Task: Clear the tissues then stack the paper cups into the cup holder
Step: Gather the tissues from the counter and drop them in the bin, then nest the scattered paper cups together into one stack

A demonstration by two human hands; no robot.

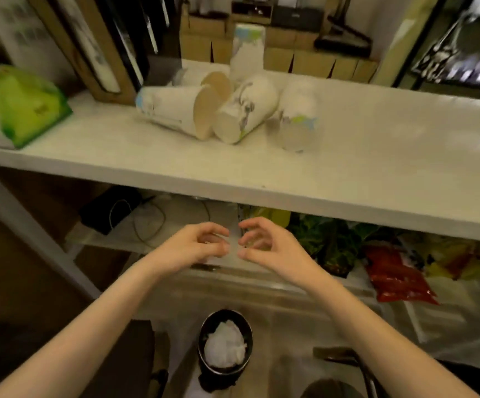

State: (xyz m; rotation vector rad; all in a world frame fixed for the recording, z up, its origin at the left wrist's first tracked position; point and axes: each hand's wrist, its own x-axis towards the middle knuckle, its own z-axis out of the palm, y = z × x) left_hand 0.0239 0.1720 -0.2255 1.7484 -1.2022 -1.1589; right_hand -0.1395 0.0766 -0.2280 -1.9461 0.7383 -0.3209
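Several white paper cups lie tipped over on the white table point(376, 156): one point(170, 109) points left, another point(244, 110) lies in the middle, a third point(297, 119) is on the right. Behind them stands a tall white cup holder point(247, 50) with cups in it. On the floor below, a black bin point(225, 343) holds crumpled white tissues point(224, 346). My left hand point(195, 245) and my right hand point(267, 245) hover close together above the bin, below the table's front edge, fingers curled and apart, holding nothing.
A green tissue pack point(20, 104) sits at the table's left end. A wooden rack point(101, 53) with flat items stands behind the cups. Under the table a lower shelf carries a black box with cables point(109, 208) and coloured snack bags point(394, 271).
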